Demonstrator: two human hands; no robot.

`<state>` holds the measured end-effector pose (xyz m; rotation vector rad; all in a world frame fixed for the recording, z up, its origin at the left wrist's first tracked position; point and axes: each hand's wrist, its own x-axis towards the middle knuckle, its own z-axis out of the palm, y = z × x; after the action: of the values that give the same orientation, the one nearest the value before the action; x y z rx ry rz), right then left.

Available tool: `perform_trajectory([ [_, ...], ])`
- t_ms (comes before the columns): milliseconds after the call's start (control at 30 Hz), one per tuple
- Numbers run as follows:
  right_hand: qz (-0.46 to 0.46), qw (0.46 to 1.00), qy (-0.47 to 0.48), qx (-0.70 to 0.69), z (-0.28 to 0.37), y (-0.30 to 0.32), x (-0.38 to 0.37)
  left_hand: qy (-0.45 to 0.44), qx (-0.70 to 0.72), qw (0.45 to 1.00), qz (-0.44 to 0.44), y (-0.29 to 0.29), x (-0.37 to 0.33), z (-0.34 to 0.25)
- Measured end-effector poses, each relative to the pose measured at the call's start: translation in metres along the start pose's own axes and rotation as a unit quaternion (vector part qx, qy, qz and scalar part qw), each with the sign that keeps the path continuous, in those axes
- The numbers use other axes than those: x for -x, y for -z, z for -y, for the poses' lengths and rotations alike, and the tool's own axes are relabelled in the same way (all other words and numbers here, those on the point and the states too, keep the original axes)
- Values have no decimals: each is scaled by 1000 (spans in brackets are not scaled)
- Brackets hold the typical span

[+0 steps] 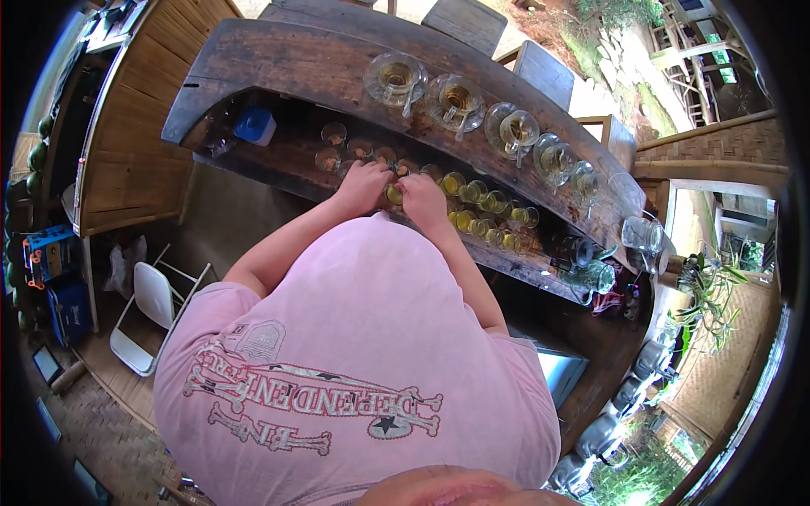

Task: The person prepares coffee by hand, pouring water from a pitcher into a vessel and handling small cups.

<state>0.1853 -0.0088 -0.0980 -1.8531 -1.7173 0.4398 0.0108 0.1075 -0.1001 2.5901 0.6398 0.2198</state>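
On the lower shelf of a dark wooden counter, my left hand (364, 185) and my right hand (423, 202) meet with fingers bent and tips close together. Between them is a small glass (393, 195) with yellow-green contents. The fingertips are at or over its rim; anything pinched in them is too small to make out. Left of my hands, and just beyond them, stand several small glasses (334, 133) with brownish bits at the bottom. To the right, two rows of small glasses (453, 183) hold yellow-green contents.
Along the raised wooden counter top (287, 55) stand several clear cups on saucers with spoons (456, 99). A blue box (255, 126) sits at the shelf's left end. Glass jars (595, 276) stand at the right. A white folding chair (152, 295) is at the left.
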Motion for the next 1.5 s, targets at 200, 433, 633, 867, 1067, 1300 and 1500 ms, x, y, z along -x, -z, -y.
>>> perform_trajectory([
  [200, -1, 1000, -7, 6, 0, 4, 3, -1, -7, 1000, 9, -3, 1, 0],
  [433, 40, 999, -8, 21, 3, 3, 9, 2, 4, 1000, -9, -7, 2, 1],
  [633, 13, 1000, 5, -9, 2, 2, 4, -3, -4, 1000, -15, -4, 3, -2],
  [867, -68, 998, 13, -9, 2, 7, 3, 1, -17, 1000, -2, -5, 4, -3],
  [1067, 41, 998, 22, 37, 2, 5, 4, 5, -5, 1000, -8, -7, 1, 1],
  [1300, 35, 999, 26, 9, -2, -1, 7, 19, 2, 1000, 3, -4, 5, -2],
  [1500, -27, 1000, 6, -2, -2, 10, 3, -7, -2, 1000, -9, -2, 0, -3],
])
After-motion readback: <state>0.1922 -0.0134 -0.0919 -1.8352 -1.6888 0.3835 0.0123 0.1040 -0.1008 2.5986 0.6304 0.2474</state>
